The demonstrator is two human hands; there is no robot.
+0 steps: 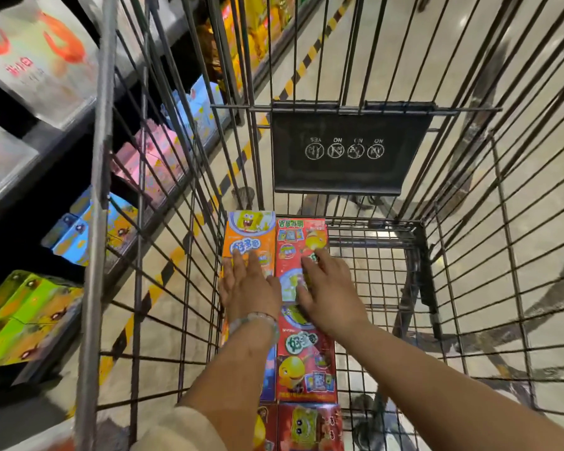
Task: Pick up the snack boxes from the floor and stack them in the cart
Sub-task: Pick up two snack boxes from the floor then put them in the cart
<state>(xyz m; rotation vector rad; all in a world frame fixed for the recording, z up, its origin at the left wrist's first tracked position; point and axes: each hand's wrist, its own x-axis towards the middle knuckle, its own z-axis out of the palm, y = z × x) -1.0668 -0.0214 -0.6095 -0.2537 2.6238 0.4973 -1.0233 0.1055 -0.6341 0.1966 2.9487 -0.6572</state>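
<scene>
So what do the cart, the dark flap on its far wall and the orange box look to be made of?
Cart: metal wire with a dull dark finish, judging by its thin welded rods.
Flap: probably matte black plastic, a moulded panel with printed white symbols.
Orange box, under the left hand: likely glossy printed cardboard, with sharp folded edges and a slight sheen.

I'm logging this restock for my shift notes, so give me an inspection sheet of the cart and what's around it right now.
Surface: wire cart, boxes along its left side; right side of floor bare.
Job's things: orange snack box beside red snack box, more red boxes nearer.
Clutter: nothing seen.
Hands: left hand flat on orange box; right hand flat on red box, fingers straight.
Cables: nothing seen.
Surroundings: shelves of boxed snacks on left; striped floor tape; folded black seat flap.
</scene>
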